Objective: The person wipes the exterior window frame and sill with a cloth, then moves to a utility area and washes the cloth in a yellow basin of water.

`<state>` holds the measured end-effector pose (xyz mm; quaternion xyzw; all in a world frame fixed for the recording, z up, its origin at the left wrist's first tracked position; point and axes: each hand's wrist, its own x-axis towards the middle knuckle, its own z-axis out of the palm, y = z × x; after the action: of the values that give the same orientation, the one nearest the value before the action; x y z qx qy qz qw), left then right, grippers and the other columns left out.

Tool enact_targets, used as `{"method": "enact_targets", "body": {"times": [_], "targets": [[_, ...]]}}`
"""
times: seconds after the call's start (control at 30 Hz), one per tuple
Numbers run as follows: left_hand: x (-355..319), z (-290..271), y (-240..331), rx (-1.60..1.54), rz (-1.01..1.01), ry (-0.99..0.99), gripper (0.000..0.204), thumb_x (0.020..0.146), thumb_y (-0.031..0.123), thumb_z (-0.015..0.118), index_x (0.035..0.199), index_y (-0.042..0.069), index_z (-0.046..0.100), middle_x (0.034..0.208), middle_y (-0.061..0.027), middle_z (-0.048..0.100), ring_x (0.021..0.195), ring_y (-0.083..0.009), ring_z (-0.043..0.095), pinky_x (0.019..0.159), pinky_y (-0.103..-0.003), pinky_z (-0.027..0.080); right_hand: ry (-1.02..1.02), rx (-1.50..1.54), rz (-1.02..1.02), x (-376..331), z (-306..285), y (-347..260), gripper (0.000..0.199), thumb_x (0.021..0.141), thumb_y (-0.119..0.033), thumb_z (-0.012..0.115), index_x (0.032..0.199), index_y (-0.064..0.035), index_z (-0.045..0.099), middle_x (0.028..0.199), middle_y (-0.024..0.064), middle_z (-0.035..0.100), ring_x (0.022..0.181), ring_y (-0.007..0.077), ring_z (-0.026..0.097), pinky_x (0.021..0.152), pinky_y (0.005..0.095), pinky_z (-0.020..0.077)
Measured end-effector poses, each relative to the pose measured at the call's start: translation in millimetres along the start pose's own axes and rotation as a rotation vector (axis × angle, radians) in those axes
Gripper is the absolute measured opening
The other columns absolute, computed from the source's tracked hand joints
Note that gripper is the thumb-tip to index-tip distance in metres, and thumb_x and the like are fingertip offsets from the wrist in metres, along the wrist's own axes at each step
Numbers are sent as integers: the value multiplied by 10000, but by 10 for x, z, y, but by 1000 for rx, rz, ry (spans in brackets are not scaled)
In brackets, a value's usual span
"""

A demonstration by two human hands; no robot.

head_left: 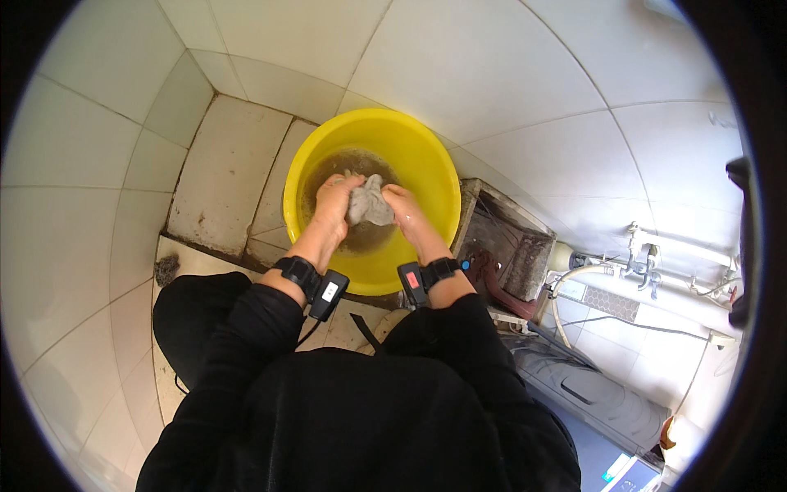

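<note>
A wet, greyish-white cloth [373, 203] is bunched up between my hands, over the brownish, murky water [361, 238] in a round yellow basin [438, 197]. On the cloth's left side my left hand [334, 201] is closed, its fingers partly hidden by the back of the hand. My right hand [403, 210] grips the other side, thumb lying toward the cloth. Both wrists carry black straps with small box-shaped devices.
Right of the basin stands a worn, grimy trough [508, 238] with a dark reddish cloth [496, 287] hanging in it. Farther right, taps [643, 261] and pipes run along the tiled wall. A grey appliance [598, 394] is at lower right. Tiled walls enclose the left and back.
</note>
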<state>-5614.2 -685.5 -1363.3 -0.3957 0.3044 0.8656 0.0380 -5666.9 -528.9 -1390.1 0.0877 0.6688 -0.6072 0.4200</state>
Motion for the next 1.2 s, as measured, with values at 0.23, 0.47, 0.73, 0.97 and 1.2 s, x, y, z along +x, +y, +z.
{"method": "enact_targets", "body": {"times": [0.23, 0.47, 0.73, 0.97, 1.2], "targets": [[129, -104, 46, -322, -52, -12, 245, 921, 149, 572, 1153, 71, 586, 1190, -107, 618, 1099, -280, 604, 1014, -440, 475, -294, -556, -104, -267, -56, 192, 388, 820, -156, 695, 1154, -14, 557, 869, 71, 622, 827, 179, 589, 741, 325, 471], [107, -70, -24, -299, -19, -149, 579, 851, -46, 404, 1423, 42, 425, 1354, -143, 518, 1225, -301, 546, 1066, -459, 458, -194, 203, -118, -260, 28, -29, 755, 864, -165, 749, 1497, -11, 366, 1386, 124, 544, 1281, 197, 484, 1077, 345, 372], [-74, 58, 49, -151, -10, -229, 713, 829, -71, 381, 1525, 73, 330, 1438, -155, 456, 1276, -301, 498, 1077, -434, 436, -33, -151, -277, -9, 105, 12, 675, 918, -221, 692, 1474, 19, 393, 1335, 199, 595, 1241, 261, 564, 1052, 360, 423], [-48, -32, 89, 161, 50, 164, 608, 896, -54, 383, 1486, 90, 403, 1421, -174, 484, 1272, -289, 493, 1014, -400, 471, 336, -507, -265, 273, -346, 186, 360, 988, -161, 468, 1278, 0, 610, 1204, 252, 661, 1143, 388, 625, 999, 420, 470], [80, -157, -111, 351, -35, 591, 688, 912, 10, 448, 1557, 127, 238, 1495, -186, 413, 1276, -310, 483, 1006, -450, 444, 430, -577, -208, 521, -575, 306, 445, 974, -225, 526, 1351, 12, 535, 1311, 299, 588, 1230, 438, 558, 1050, 457, 436]]}}
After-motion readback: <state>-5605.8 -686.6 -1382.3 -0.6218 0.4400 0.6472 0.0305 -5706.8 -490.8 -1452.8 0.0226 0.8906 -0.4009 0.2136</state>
